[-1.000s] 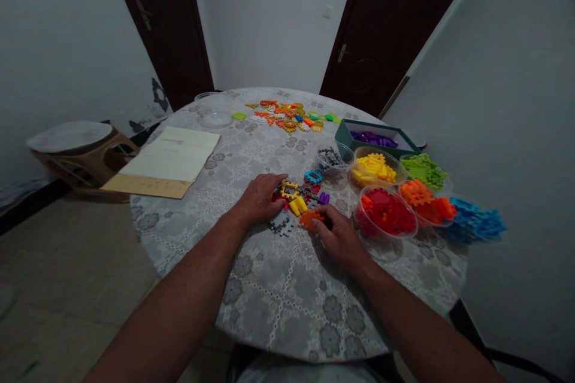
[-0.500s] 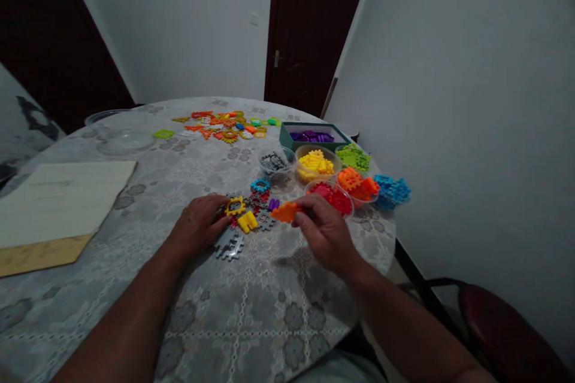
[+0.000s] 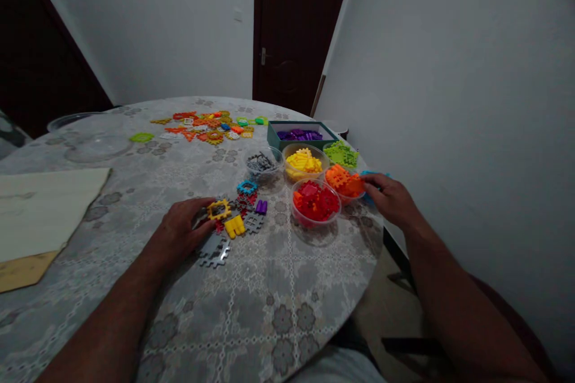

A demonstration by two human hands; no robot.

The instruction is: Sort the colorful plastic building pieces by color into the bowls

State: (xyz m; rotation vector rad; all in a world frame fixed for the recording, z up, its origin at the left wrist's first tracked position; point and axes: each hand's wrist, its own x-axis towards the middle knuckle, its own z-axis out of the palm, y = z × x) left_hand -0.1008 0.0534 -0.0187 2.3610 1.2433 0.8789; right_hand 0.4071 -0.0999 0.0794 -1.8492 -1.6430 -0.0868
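Right hand (image 3: 390, 197), fingers curled — can't tell if gripping — meets orange toothed plastic pieces (image 3: 338, 177) on its left. Left hand (image 3: 180, 228): well apart.

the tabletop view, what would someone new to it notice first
The eye would probably go first to the bright bowls on the table's right side: the red pieces nearest the person, the yellow pieces behind them, and the orange pieces with the right hand at them. Next might come the mixed small pile beside the left hand, then the colourful scatter at the table's far side.
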